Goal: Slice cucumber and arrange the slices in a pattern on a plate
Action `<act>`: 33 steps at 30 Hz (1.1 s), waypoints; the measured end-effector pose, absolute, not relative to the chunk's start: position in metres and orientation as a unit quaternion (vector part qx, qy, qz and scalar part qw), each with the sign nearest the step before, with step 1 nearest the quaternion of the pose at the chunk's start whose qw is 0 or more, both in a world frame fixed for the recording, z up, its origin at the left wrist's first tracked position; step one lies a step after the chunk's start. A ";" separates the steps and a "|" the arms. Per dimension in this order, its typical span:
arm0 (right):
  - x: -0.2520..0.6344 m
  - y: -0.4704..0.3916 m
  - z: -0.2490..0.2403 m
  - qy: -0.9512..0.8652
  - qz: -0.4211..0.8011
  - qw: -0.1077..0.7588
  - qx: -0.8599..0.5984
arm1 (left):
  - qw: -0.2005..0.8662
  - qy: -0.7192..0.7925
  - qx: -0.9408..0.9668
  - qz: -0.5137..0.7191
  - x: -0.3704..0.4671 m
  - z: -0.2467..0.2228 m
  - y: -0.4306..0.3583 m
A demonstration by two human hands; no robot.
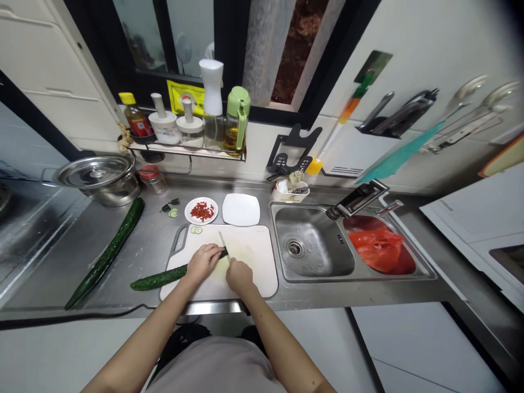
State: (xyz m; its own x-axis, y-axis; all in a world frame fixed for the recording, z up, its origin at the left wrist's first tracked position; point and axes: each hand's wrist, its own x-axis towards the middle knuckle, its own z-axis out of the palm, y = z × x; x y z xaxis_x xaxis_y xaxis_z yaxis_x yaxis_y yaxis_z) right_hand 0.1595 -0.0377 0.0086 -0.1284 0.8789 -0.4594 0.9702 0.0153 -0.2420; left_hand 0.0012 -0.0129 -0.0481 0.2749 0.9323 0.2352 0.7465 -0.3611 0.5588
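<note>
A long green cucumber (159, 278) lies across the left edge of the white cutting board (262, 265), its right end on the board. My left hand (203, 261) is closed over it near that end, with a short dark tip showing past the fingers. In my right hand (239, 275) is the handle of a kitchen knife (223, 240); its blade points away from me, right beside the cucumber's cut end. Two thin cucumber slices (196, 230) rest at the board's upper left. The part of the cucumber under my left hand is hidden.
A second cucumber (107, 254) lies on the counter at left. Behind the board stand a plate of small red pieces (201, 211) and a white plate (240, 209). Cucumber scraps (172, 207) lie nearby. The sink (313, 240) is to the right, a lidded pot (102, 180) at back left.
</note>
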 end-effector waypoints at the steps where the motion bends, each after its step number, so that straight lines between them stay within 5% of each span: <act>1: 0.158 -0.033 0.010 0.707 -0.256 0.086 0.653 | 0.172 0.538 0.780 0.270 0.001 -0.049 -0.013; 33: 0.178 -0.050 0.022 0.695 -0.282 0.093 0.654 | 0.187 0.557 0.774 0.234 0.005 -0.039 -0.018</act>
